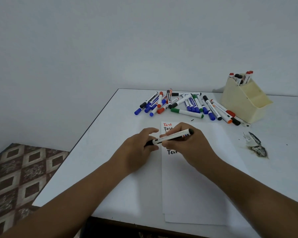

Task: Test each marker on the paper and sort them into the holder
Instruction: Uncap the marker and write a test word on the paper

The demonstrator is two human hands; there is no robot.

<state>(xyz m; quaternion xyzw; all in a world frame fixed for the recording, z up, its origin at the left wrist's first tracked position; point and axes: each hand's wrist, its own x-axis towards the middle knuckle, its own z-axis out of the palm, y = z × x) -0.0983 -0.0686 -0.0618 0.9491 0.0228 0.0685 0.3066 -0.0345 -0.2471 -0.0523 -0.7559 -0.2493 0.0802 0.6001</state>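
Observation:
A black marker (172,136) with a white barrel lies level between both hands, above the paper (196,177). My right hand (187,143) grips its barrel. My left hand (139,148) holds the black cap end at the left. The paper carries the word "Test" in red and several times in black; some lines are hidden by my hands. A pile of blue, red, green and black markers (184,104) lies at the back of the table. The cream holder (244,103) at the back right has several red and black markers (240,78) in its rear compartment.
The white table (110,160) has its left edge running diagonally, with patterned floor (21,177) beyond it. A dark burnt stain (257,148) marks the table right of the paper. A wall stands behind.

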